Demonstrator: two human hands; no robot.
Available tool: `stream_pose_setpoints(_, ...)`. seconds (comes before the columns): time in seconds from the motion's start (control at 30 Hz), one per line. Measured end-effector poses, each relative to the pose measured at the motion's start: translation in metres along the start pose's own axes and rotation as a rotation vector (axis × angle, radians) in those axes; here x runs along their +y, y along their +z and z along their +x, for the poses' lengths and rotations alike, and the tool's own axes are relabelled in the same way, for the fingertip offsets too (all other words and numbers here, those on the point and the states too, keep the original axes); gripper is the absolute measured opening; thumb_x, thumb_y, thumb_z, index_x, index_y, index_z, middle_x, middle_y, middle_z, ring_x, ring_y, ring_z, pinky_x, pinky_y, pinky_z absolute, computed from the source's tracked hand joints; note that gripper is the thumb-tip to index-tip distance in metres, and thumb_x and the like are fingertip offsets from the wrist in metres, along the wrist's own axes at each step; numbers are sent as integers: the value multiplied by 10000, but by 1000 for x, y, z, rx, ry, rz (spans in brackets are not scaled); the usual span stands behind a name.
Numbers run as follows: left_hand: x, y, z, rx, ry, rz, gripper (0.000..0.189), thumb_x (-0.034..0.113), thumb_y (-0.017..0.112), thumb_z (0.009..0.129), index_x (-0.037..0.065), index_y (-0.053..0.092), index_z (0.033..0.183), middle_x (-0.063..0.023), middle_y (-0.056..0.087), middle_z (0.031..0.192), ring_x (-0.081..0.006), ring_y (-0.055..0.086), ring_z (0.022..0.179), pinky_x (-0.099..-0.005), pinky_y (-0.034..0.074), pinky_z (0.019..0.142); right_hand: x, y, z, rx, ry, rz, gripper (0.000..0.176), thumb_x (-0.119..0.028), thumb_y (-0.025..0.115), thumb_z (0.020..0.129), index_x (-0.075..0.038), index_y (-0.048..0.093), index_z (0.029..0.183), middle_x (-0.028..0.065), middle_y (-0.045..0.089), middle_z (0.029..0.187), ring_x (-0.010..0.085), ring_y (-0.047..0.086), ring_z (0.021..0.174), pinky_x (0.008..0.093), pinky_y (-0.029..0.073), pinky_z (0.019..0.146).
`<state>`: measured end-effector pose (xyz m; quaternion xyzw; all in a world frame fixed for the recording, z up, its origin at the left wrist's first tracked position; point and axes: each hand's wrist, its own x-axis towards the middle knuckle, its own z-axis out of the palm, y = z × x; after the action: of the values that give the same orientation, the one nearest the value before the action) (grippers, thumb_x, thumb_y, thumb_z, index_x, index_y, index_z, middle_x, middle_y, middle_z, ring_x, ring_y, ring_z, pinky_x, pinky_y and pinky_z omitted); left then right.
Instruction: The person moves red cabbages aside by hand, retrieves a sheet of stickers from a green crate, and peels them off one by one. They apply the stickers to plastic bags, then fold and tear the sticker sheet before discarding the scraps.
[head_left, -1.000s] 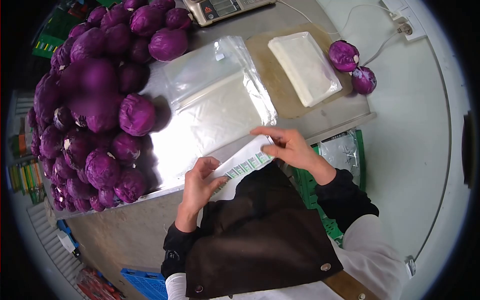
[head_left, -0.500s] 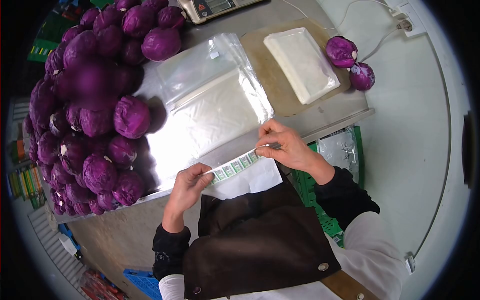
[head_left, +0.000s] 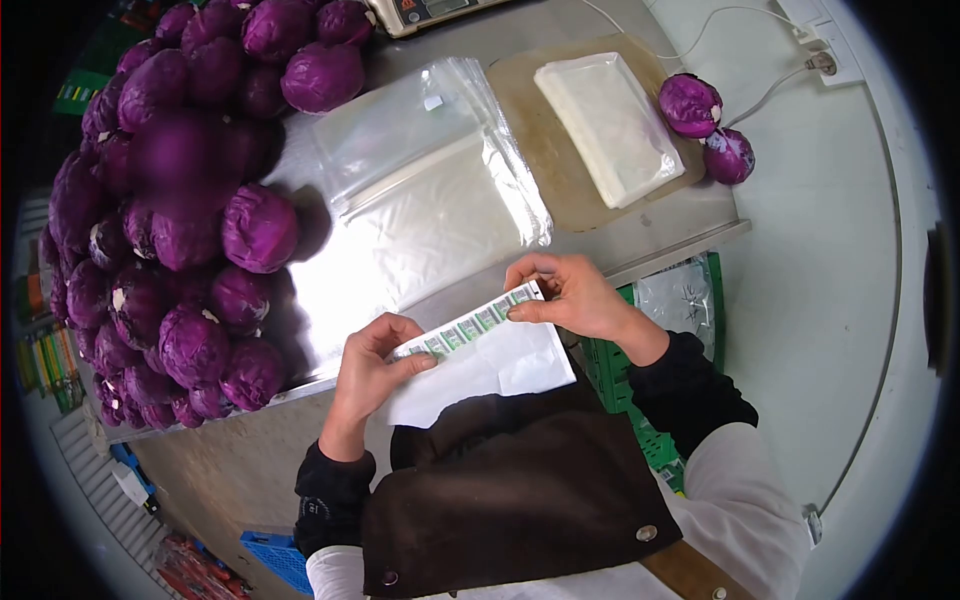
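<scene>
A white sheet of labels (head_left: 500, 362) is stretched between my two hands in front of the apron. Along its upper edge runs a row of small green-and-white printed stickers. My left hand (head_left: 378, 365) pinches the sheet's left end, thumb on top. My right hand (head_left: 570, 298) grips the upper right end between thumb and fingers. Just beyond the sheet, a stack of clear plastic bags (head_left: 440, 210) lies flat on the steel table (head_left: 350, 310), nearest to both hands.
Many red cabbages (head_left: 195, 343) are heaped on the table's left. At the back stands a scale (head_left: 440, 12). A brown board (head_left: 520, 90) carries a second stack of bags (head_left: 612, 125), with two cabbages (head_left: 690, 105) beside it. Green crates (head_left: 610, 380) stand below the table's right edge.
The label sheet has been pulled wider and shows more of its row and white backing. My left hand has turned, with its thumb further along the sheet; my right hand has shifted slightly.
</scene>
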<state>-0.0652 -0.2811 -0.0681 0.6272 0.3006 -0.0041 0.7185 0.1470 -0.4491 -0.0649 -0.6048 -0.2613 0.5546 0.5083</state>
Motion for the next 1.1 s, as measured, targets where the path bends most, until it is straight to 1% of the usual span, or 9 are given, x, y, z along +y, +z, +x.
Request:
stream_pose_setpoints(0.33,-3,-24,8,-94,-86,150,145,116,678,803,-10,614,766,34,549,670,-39,446,654,-206,382,605,9,-3,2,18,10,-363,258,-208,668,804,25,584,732,57,444,545,73,375,563,254,337,512)
stream_pose_setpoints(0.4,-3,-31,10,-173,-217,43,147,122,664,815,-8,619,765,43,549,677,-37,449,654,-199,380,599,9,0,4,-12,43,-371,294,-234,655,816,28,584,702,79,399,530,79,355,559,262,331,507)
stream_pose_setpoints(0.53,5,-31,12,-165,-228,49,130,107,662,813,-10,624,768,46,548,676,-37,446,644,-199,378,587,29,-6,14,-100,88,-370,262,-236,634,834,20,594,795,90,459,584,72,413,592,256,364,535)
stream_pose_setpoints(0.6,12,-28,14,-171,-208,123,120,94,660,810,-13,628,766,43,544,663,-40,442,628,-204,376,570,35,-9,24,-175,-10,-5,239,-195,605,861,-33,582,1034,43,594,761,44,508,737,233,420,633)
stream_pose_setpoints(0.67,16,-24,18,-188,-210,156,114,88,660,807,-12,629,761,43,542,656,-40,439,620,-206,373,561,12,-5,33,-212,-47,-182,303,-236,573,876,-49,540,1112,82,603,842,92,554,784,254,441,666)
stream_pose_setpoints(0.73,20,-21,21,-211,-208,195,108,81,661,803,-11,630,757,43,539,650,-39,436,612,-209,371,553,-8,9,42,-298,-108,-517,303,-304,506,898,-13,573,947,158,588,774,236,592,720,337,458,657)
stream_pose_setpoints(0.83,22,-19,23,-233,-250,184,104,77,665,798,-8,632,749,43,539,645,-36,433,605,-210,363,541,-21,22,48,-450,-171,-764,356,-351,483,897,-7,553,835,152,584,737,345,561,716,392,458,657)
stream_pose_setpoints(0.97,19,-21,23,-224,-261,173,101,73,665,795,-4,632,739,49,533,640,-34,426,596,-205,351,530,0,30,52,-422,-389,-840,355,-341,528,871,-13,516,733,142,555,668,358,550,683,412,452,622)
stream_pose_setpoints(1.1,12,-24,24,-232,-308,100,155,131,660,810,1,638,728,49,535,630,-37,428,580,-206,342,521,8,34,52,-296,-673,-981,289,-319,551,858,-64,469,750,80,503,673,279,549,589,377,425,489)
